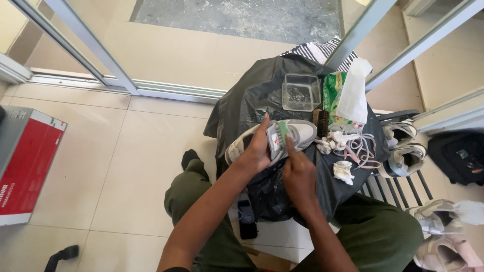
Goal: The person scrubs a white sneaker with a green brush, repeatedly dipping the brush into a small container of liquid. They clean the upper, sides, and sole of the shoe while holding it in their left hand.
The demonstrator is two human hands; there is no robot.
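A grey and white sneaker [302, 133] lies on its side on a black plastic sheet [252, 95] that covers a small table. My left hand [258, 148] grips the sneaker around its middle. My right hand [298, 174] holds a small green brush [283, 130] against the side of the shoe. Loose shoelaces [360, 148] and crumpled white tissues [344, 171] lie to the right of the sneaker.
A clear plastic tub [301, 91], a brown brush [320, 121] and a green wipes pack [334, 93] sit behind the shoe. More sneakers [403, 151] rest on a rack at right, with a black bag [461, 156] beyond. A red and grey box [25, 161] stands on the tiled floor at left.
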